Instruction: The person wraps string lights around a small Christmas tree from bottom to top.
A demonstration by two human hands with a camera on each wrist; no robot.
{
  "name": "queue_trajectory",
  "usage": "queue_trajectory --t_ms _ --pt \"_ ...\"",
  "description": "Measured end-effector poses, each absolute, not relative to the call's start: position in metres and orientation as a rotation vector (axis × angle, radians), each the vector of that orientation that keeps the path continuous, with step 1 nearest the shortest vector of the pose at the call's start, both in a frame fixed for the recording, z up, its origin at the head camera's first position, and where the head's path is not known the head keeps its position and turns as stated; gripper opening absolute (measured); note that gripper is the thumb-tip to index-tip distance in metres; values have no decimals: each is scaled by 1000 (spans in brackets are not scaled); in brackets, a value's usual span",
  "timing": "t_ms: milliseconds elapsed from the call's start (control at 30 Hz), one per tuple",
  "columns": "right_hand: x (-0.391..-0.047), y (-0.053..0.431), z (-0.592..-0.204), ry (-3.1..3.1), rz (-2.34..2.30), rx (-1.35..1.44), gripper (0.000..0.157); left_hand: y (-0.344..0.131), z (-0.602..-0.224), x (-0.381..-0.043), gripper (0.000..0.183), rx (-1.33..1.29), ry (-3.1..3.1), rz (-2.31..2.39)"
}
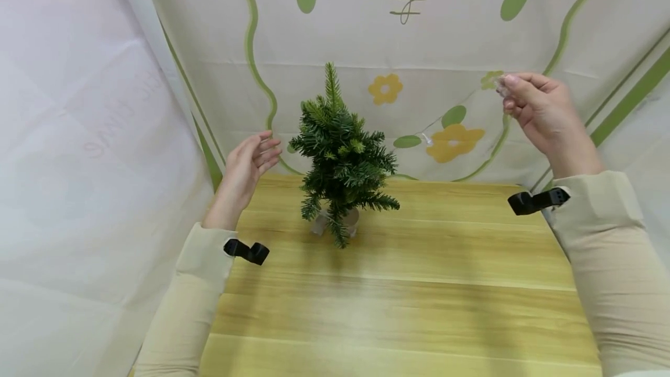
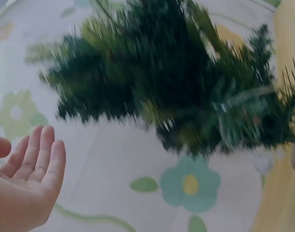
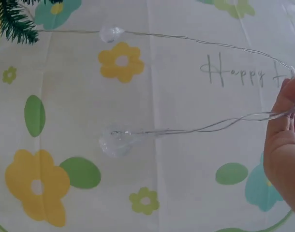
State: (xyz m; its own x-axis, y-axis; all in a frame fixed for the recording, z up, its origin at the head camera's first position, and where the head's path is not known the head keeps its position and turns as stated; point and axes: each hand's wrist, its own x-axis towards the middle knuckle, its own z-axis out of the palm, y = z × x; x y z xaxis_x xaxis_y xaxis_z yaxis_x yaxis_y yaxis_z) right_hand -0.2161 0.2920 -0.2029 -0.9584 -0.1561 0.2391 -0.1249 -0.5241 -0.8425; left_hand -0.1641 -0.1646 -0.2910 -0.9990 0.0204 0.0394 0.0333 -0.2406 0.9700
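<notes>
A small artificial Christmas tree (image 1: 340, 156) stands upright on the wooden table, its base partly hidden under the lower branches. My right hand (image 1: 546, 109), raised to the right of the tree, pinches a string of clear fairy lights (image 3: 111, 33) between thumb and fingers. From that hand one thin wire stretches left to the branches, while a doubled strand with a clear bulb (image 3: 116, 141) also extends from it. In the left wrist view, a clear strand (image 2: 251, 94) lies on the branches. My left hand (image 1: 246, 167) is beside the tree's left side, fingers extended, holding nothing.
The wooden table (image 1: 408, 307) reaches back to a pale cloth backdrop (image 1: 335, 28) printed with flowers and leaves. Pale cloth walls close in both sides. Black camera mounts (image 1: 539, 199) sit on both sleeves.
</notes>
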Motion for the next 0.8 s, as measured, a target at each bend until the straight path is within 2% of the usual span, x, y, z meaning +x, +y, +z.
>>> queue_trajectory --t_ms 300,500,800 --pt "-194 275 -191 1794 -2355 -505 21 -129 -264 -140 25 -220 -1922 -2377" --pt "-181 259 -183 1904 -2125 -589 20 -103 -256 -126 38 -362 -1994 -2335" --pt "-163 233 -176 2050 -1873 -706 16 -76 -246 -114 38 -496 -2088 -2367"
